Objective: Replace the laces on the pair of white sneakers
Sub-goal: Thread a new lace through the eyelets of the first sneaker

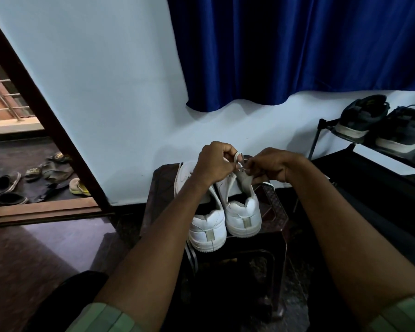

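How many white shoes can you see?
2. The left white sneaker and the right white sneaker stand side by side on the dark stool, heels toward the camera. Both hands cover their fronts; the dark shoes on the rack don't count.

Two sneakers [225, 212] side by side on a stool [273, 212], heels toward the camera | both hands [213, 164] above the right sneaker's tongue, lace [237, 157] between them | curtain [285, 49] on the wall behind | shoe rack [369, 164] to the right, shoes [381, 125] on top | sandals [34, 180] beyond the doorway at left
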`<action>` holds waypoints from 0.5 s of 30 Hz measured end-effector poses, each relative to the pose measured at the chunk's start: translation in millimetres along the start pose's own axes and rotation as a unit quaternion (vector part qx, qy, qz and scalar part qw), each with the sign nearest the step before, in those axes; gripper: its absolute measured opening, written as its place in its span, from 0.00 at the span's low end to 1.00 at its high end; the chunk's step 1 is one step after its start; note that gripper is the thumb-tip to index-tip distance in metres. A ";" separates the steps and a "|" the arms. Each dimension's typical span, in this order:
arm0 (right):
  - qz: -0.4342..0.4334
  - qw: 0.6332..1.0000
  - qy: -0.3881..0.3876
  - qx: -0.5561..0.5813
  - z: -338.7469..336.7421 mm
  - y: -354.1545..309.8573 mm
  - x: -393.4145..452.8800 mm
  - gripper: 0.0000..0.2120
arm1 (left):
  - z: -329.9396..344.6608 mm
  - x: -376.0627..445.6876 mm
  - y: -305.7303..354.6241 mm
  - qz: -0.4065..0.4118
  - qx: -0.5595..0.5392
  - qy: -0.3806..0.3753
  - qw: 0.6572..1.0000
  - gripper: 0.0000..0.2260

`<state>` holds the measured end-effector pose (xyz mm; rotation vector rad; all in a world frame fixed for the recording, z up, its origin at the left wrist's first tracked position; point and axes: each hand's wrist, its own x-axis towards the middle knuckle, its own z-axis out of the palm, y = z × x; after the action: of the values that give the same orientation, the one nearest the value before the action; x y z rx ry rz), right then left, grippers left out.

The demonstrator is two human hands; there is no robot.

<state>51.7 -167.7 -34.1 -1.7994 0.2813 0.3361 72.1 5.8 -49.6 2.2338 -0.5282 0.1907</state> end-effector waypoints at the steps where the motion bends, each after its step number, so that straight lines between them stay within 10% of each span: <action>1: 0.001 1.000 -0.002 0.001 0.3 0.1 0.3 0.09 | 2.7 0.4 0.1 -0.004 0.007 0.007 1.000 0.11; 15: 0.015 0.994 -0.059 0.090 -5.5 6.0 4.3 0.05 | 7.8 1.2 0.6 -0.053 0.001 -0.025 0.998 0.08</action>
<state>54.0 -174.6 -39.7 -1.5932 0.2479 0.4227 72.6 -0.8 -53.9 2.2664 -0.4356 0.0821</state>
